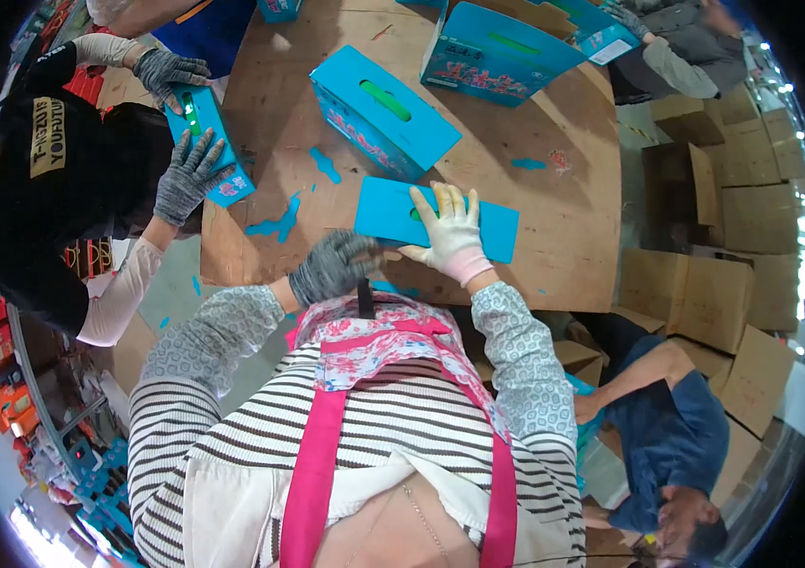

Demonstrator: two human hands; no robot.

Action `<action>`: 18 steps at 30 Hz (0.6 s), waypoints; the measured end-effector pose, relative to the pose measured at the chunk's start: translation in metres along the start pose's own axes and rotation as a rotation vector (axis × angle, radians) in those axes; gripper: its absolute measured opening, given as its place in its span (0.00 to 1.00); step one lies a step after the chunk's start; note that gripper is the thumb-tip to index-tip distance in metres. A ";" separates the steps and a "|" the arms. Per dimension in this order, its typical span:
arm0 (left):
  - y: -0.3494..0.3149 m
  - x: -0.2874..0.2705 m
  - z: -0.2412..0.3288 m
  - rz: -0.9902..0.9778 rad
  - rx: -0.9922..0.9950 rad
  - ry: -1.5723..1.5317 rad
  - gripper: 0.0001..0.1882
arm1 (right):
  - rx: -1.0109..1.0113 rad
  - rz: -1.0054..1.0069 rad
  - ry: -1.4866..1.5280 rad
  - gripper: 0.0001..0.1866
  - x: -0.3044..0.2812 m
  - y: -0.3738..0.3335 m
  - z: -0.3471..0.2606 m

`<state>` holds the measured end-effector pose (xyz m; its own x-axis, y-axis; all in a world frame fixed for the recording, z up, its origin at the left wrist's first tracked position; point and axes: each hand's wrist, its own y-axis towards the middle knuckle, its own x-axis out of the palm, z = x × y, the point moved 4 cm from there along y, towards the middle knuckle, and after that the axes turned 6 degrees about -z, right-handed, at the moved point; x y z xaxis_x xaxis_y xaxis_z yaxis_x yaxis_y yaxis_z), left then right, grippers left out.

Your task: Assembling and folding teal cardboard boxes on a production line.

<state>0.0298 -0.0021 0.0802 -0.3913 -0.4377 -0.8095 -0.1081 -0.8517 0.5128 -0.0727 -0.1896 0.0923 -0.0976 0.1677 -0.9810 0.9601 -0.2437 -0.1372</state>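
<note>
A blue carton box (489, 230) with a green handle slot lies on the wooden table just in front of me. My right hand (452, 232), in a white glove with yellowed fingertips, spans its top, thumb at the near edge and fingers spread toward the far edge. Left of that box, at the table's near edge, is my left hand (331, 269) in a grey glove. Its fingers point toward the box's near left corner and are blurred. A second blue box (383, 109) with a green handle stands just beyond.
Blue cardboard scraps (276, 223) litter the wooden table (554, 256). At left, a co-worker's grey-gloved hands (185, 180) hold another blue box (218, 142). An open blue carton (492, 57) stands at the far right. Brown cartons (705, 293) and another person (667, 426) are at right.
</note>
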 end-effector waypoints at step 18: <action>0.041 0.003 -0.051 -0.457 -0.185 0.163 0.46 | -0.075 -0.013 -0.028 0.49 -0.008 -0.003 -0.006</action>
<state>0.0712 -0.0533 0.0846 -0.1933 -0.0360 -0.9805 -0.0653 -0.9966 0.0494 -0.0733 -0.1849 0.1017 -0.1165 0.1435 -0.9828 0.9755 -0.1695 -0.1404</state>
